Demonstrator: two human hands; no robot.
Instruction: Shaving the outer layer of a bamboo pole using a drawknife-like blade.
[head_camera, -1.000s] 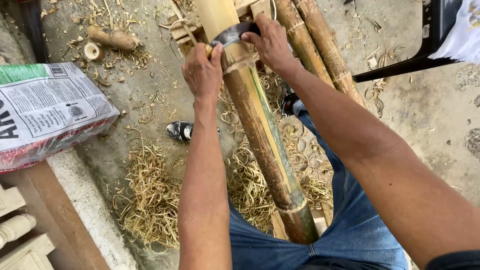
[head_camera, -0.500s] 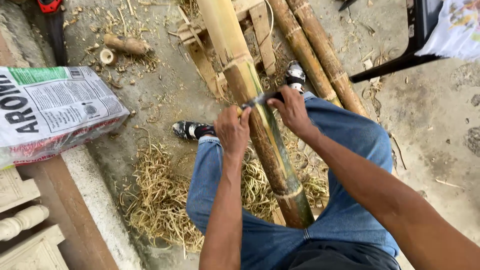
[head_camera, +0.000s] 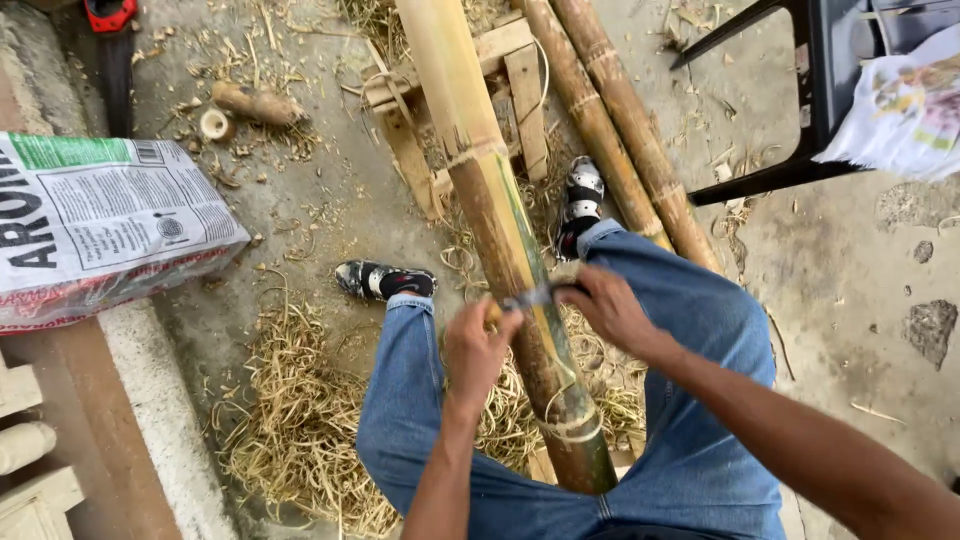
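The bamboo pole (head_camera: 500, 230) runs between the person's knees, its long axis slanting from the top of the view, where it rests on a rough wooden frame (head_camera: 520, 80), down and slightly right to its butt end near the lap. Across it, at right angles, lies a short blade (head_camera: 530, 297), and both hands are on that blade: the left hand (head_camera: 478, 350) is closed around the end on the pole's left side, the right hand (head_camera: 610, 310) is closed around the end on the pole's right side, fingers curled tight on each, so the tool straddles the stalk. The hands sit level with each other, about equally near the pole, at a stretch where the skin looks dark and brownish; above them the pole is pale yellow, below them a green patch shows near the butt. The pole points away from the person, up and slightly left, so any stroke along it follows that same slant. Two more bamboo poles (head_camera: 620, 130) lie parallel just to the right, past the right knee. Pale shavings (head_camera: 300, 430) heap on the floor (head_camera: 320, 220) under the legs, a printed sack (head_camera: 100, 220) lies well to the left, and a dark chair (head_camera: 800, 100) stands off to the right.
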